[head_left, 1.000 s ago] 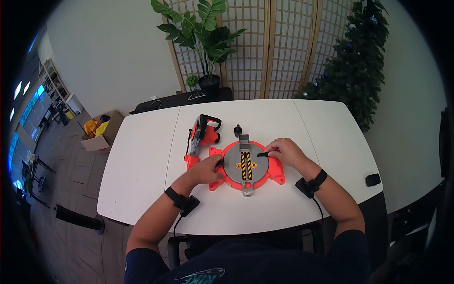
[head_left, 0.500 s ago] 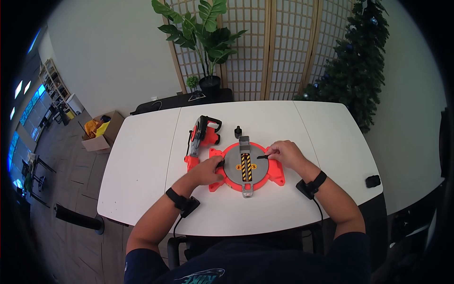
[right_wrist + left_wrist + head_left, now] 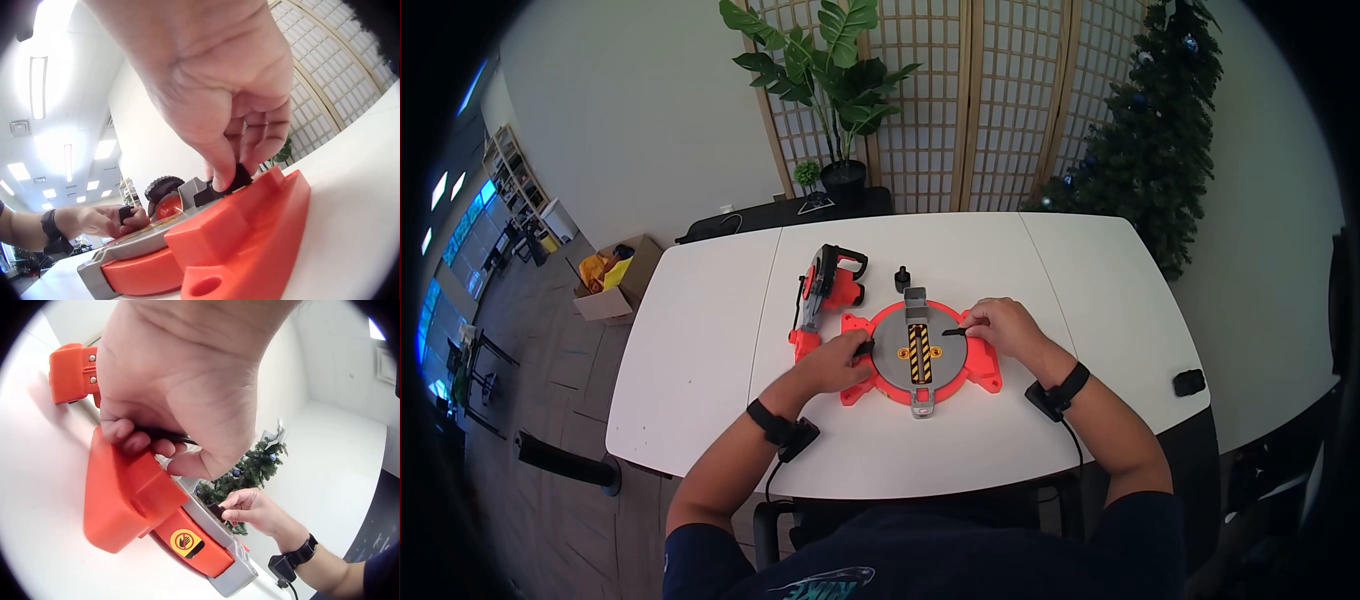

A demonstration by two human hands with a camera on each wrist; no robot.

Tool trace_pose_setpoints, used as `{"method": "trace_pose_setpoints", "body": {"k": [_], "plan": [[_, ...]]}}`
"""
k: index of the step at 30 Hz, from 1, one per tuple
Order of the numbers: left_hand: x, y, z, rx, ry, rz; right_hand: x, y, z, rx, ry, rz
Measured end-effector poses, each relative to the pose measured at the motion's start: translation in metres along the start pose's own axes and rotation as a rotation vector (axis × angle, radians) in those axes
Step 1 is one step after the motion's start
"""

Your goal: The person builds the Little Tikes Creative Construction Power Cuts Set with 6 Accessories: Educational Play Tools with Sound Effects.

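- My left hand (image 3: 836, 362) pinches a small black plastic piece (image 3: 865, 348).
- My right hand (image 3: 1007, 326) pinches a slim black plastic bar (image 3: 953, 332), pointing nine o'clock.
- Round red-grey plastic base's (image 3: 888, 370) slot (image 3: 920, 352) runs twelve-to-six.

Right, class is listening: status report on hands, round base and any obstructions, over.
Left hand pinching black piece; right hand likewise, second piece. Round base on table. Saw-like part alongside, apparently unobstructive.

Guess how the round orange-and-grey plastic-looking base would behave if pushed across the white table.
The base would probably stay stiff, as its moulded parts look thick. Sitting low on splayed orange feet, it seems unlikely to tip or roll. Its plastic look suggests lightness for its size.
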State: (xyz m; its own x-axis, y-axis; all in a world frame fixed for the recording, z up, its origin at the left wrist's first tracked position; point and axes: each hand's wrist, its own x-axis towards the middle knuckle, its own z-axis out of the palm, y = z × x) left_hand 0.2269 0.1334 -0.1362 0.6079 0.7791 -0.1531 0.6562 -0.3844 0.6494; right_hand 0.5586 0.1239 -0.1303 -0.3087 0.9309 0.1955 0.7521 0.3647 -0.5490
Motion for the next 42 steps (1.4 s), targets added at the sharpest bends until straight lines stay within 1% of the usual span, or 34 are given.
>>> {"method": "trace_pose_setpoints", "body": {"k": [1,3,4,6,10,12,13,15,16,18,19,21,22,24,25,27,28,30,31,33,34,36,40,42], "plan": [[0.0,0.0,0.0,0.0,0.0,0.0,0.0,0.0,0.0,0.002,-0.002,0.001],[-0.001,-0.001,0.001,-0.081,0.091,-0.038,0.0,0.0,-0.001,0.004,-0.004,0.001],[0.0,-0.006,0.003,-0.082,0.091,-0.038,0.0,0.0,-0.001,-0.003,-0.008,0.004],[0.004,-0.02,0.006,-0.161,0.227,0.032,0.0,-0.001,-0.001,-0.008,-0.013,0.007],[-0.001,-0.005,-0.009,-0.27,0.22,-0.008,0.0,-0.001,-0.002,0.008,-0.031,0.033],[0.001,-0.01,-0.014,-0.333,0.13,-0.045,0.0,-0.002,-0.002,0.014,-0.031,0.034],[0.0,-0.003,-0.018,-0.333,0.13,-0.045,0.0,-0.002,-0.003,0.009,-0.034,0.035],[-0.006,0.015,-0.025,-0.359,0.095,-0.132,-0.001,-0.002,-0.003,0.005,-0.036,0.036],[-0.005,0.014,-0.023,-0.359,0.095,-0.132,-0.001,-0.002,-0.003,0.021,-0.032,0.038],[-0.002,0.008,-0.019,-0.364,0.184,-0.04,-0.001,-0.002,-0.002,0.038,-0.028,0.039],[0.001,0.001,-0.016,-0.364,0.184,-0.04,-0.001,-0.002,-0.002,0.05,-0.03,0.042],[0.007,-0.014,-0.014,-0.032,0.377,0.29,-0.001,-0.002,-0.002,0.061,-0.031,0.045],[0.006,-0.01,-0.016,-0.032,0.377,0.29,-0.001,-0.001,-0.002,0.057,-0.033,0.052],[0.004,-0.001,-0.021,-0.162,0.313,-0.038,-0.001,-0.002,-0.003,0.053,-0.034,0.06],[0.0,0.007,-0.024,-0.163,0.313,-0.037,-0.001,-0.004,-0.003,0.05,-0.039,0.061],[-0.006,0.021,-0.027,-0.436,0.314,-0.158,-0.001,-0.004,-0.004,0.048,-0.044,0.063],[-0.006,0.021,-0.026,-0.436,0.314,-0.158,-0.001,-0.004,-0.003,0.05,-0.044,0.063],[-0.004,0.02,-0.023,-0.515,0.316,-0.072,-0.001,-0.004,-0.003,0.052,-0.044,0.062],[-0.002,0.015,-0.021,-0.516,0.316,-0.073,-0.001,-0.004,-0.004,0.058,-0.049,0.071],[0.003,0.002,-0.018,-0.356,0.295,0.057,-0.001,-0.004,-0.003,0.063,-0.055,0.078],[0.003,0.002,-0.016,-0.357,0.296,0.057,-0.001,-0.003,-0.003,0.068,-0.052,0.078],[0.005,0.002,-0.014,-0.559,0.292,0.111,-0.001,-0.002,-0.002,0.072,-0.048,0.077],[0.006,0.001,-0.017,-0.535,0.25,0.109,-0.001,0.001,-0.001,0.066,-0.046,0.064],[0.003,0.006,-0.02,-0.56,0.26,0.063,-0.001,0.0,-0.001,0.068,-0.043,0.062]]}}
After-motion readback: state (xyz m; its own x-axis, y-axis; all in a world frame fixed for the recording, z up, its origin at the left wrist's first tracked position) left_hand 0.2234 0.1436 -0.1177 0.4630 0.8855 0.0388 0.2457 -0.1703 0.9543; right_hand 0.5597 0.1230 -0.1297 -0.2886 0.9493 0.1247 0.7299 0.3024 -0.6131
